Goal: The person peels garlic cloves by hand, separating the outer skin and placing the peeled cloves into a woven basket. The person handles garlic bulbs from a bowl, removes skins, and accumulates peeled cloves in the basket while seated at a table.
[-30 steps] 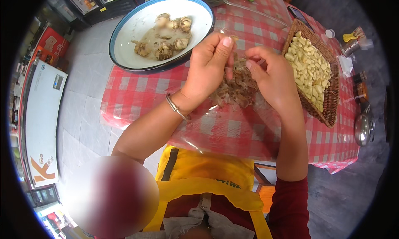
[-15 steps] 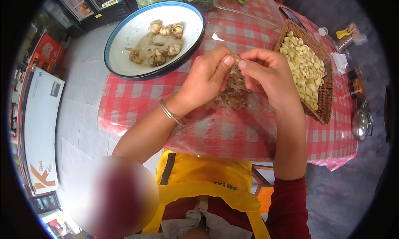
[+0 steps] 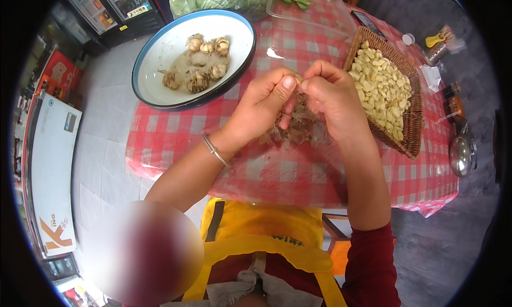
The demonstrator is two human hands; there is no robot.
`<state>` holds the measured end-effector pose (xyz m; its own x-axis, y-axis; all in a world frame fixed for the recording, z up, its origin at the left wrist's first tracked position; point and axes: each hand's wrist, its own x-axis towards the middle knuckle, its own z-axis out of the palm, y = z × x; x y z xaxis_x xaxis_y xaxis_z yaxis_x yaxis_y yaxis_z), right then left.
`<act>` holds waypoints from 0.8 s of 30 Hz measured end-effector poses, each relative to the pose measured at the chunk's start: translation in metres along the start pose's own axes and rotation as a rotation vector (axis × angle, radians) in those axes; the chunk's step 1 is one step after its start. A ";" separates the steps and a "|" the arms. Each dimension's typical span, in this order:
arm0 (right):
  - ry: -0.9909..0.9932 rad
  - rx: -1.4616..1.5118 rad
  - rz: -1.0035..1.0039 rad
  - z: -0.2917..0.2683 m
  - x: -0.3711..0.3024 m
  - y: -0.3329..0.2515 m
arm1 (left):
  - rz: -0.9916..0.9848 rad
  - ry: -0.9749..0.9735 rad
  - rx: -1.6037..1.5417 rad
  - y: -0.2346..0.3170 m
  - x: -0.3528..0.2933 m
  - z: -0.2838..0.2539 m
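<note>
Over the middle of the table my left hand (image 3: 266,98) and my right hand (image 3: 335,96) meet, fingertips pinched together on a small garlic clove (image 3: 298,78), mostly hidden by the thumbs. Beneath them lies a loose heap of brownish garlic skins (image 3: 296,130). Close to my right hand stands a brown wicker basket (image 3: 414,130) full of peeled garlic cloves (image 3: 383,91). Left of the hands is a white enamel basin (image 3: 160,56) with a blue rim, holding several unpeeled garlic bulbs (image 3: 198,81) and loose skin.
A red-and-white checked cloth (image 3: 256,173) under clear plastic covers the table. Along the back are bagged green leafy vegetables (image 3: 218,0), a clear plastic tray (image 3: 325,16) with green leaves and a phone (image 3: 368,22). Condiment jars (image 3: 453,101) and a metal pot (image 3: 462,155) line the right side.
Both hands stay pinched together, and my right fingers have curled in more around the clove. The view has shifted slightly, so the basin and basket appear a little displaced.
</note>
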<state>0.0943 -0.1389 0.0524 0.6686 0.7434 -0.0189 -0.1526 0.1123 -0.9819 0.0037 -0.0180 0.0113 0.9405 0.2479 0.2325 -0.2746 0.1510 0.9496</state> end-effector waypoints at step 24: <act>-0.107 -0.149 -0.229 0.010 0.003 0.015 | 0.079 0.251 -0.033 0.003 0.002 -0.001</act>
<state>0.0869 -0.1285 0.0396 0.5919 0.7757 0.2190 0.1080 0.1930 -0.9752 0.0050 -0.0158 0.0143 0.8381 0.4889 0.2421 -0.3550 0.1519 0.9224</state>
